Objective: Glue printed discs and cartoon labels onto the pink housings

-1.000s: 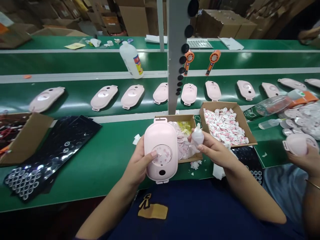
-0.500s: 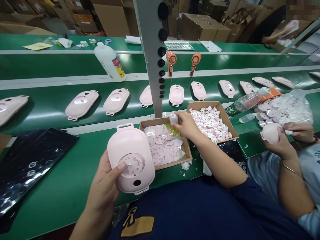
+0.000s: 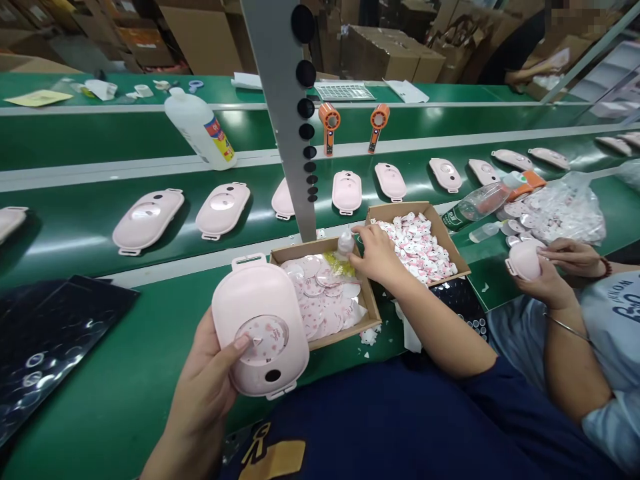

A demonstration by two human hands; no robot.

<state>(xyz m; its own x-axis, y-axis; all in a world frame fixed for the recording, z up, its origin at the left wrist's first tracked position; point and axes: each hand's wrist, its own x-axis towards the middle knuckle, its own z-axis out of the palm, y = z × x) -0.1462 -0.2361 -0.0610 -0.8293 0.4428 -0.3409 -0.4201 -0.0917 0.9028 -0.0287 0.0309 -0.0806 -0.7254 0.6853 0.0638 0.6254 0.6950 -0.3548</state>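
Your left hand [image 3: 207, 370] grips the pink shell [image 3: 257, 290] by its edge beside the disc carton [image 3: 345, 335], thumb at the round window [image 3: 273, 337], presumably so its face shows. Right hand [image 3: 379, 259], fingers narrow, is at the small bottle [image 3: 345, 245]; gripping or not, cannot tell.

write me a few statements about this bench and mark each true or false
1. The left hand holds a pink cover. True.
2. The right hand is on the white keyboard. False: it is at the small bottle.
3. Two orange handheld fans show beyond the row of pink covers. True.
4. In the view, the box of white figures is left of the box of printed discs. False: it is on the right.
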